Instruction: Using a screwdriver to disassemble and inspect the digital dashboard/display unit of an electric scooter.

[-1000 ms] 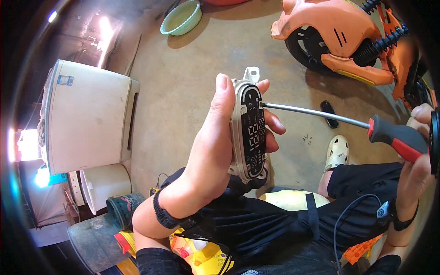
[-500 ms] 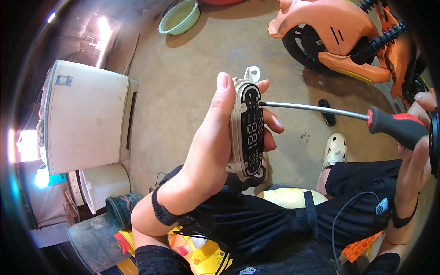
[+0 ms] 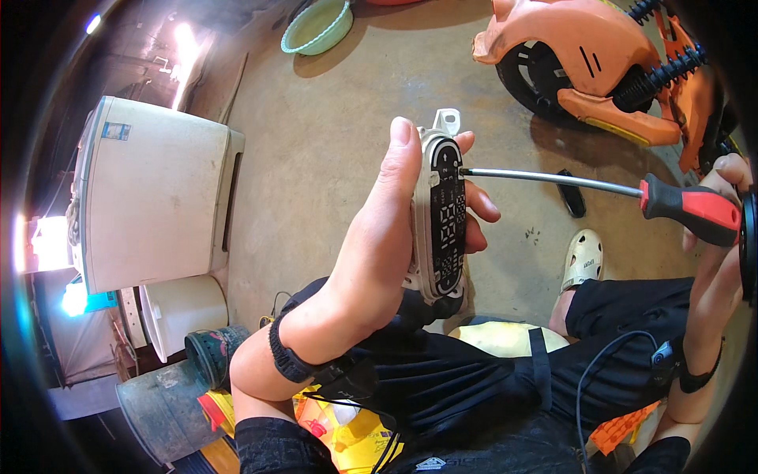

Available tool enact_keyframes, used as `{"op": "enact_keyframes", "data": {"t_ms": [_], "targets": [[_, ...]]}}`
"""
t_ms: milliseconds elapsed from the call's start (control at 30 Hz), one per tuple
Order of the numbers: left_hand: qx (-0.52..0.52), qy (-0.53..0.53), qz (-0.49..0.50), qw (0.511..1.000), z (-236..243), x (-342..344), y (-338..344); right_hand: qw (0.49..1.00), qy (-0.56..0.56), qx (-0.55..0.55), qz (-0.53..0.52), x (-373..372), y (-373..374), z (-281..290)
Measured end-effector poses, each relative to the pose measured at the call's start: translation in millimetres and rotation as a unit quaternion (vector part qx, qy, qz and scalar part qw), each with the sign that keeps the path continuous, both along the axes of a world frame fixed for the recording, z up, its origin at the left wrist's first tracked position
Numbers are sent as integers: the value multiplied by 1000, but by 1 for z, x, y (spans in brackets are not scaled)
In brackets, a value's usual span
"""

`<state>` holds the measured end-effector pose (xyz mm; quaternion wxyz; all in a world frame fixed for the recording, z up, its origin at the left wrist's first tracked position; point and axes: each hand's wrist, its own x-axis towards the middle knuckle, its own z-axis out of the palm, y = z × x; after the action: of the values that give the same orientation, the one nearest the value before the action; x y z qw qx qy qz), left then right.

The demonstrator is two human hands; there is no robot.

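An oblong dashboard display (image 3: 447, 225) with a black face and a pale casing stands nearly upright in front of me. My left hand (image 3: 387, 197) grips it, the thumb along its left side and fingertips showing past its right side. A white mounting tab (image 3: 447, 121) sticks out at its top. At the right edge of the view, my right hand (image 3: 722, 205) holds the red and black handle of a screwdriver (image 3: 553, 180). The screwdriver's tip meets the display's right edge near the top. Part of my right hand is cut off by the dark rim.
An orange scooter body (image 3: 584, 63) with a black wheel stands at the far right. A pale green basin (image 3: 317, 28) sits on the floor at the back. On the left are a large white appliance (image 3: 158, 193) and a grey bucket (image 3: 166, 407).
The display and my left hand have shifted slightly right in the view, as have the surroundings. The screwdriver handle has turned, showing its red part differently; its tip stays at the display's edge.
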<state>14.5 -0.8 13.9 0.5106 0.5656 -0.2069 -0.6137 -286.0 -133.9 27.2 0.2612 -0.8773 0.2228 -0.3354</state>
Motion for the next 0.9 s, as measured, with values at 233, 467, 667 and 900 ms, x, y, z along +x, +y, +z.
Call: {"op": "enact_keyframes", "data": {"t_ms": [233,467,667,900], "targets": [[0,-4,16,1000,-2,6,4,988,-135,-69,-9,15,-2,-22],[14,11,5,1000,-1,3,3,993,-109,39,32,3,-1,-9],[21,1,-14,1000,-2,0,2,982,-174,-29,-70,20,5,-14],[-3,3,9,1000,-1,4,3,980,-196,19,-23,33,15,-18]]}}
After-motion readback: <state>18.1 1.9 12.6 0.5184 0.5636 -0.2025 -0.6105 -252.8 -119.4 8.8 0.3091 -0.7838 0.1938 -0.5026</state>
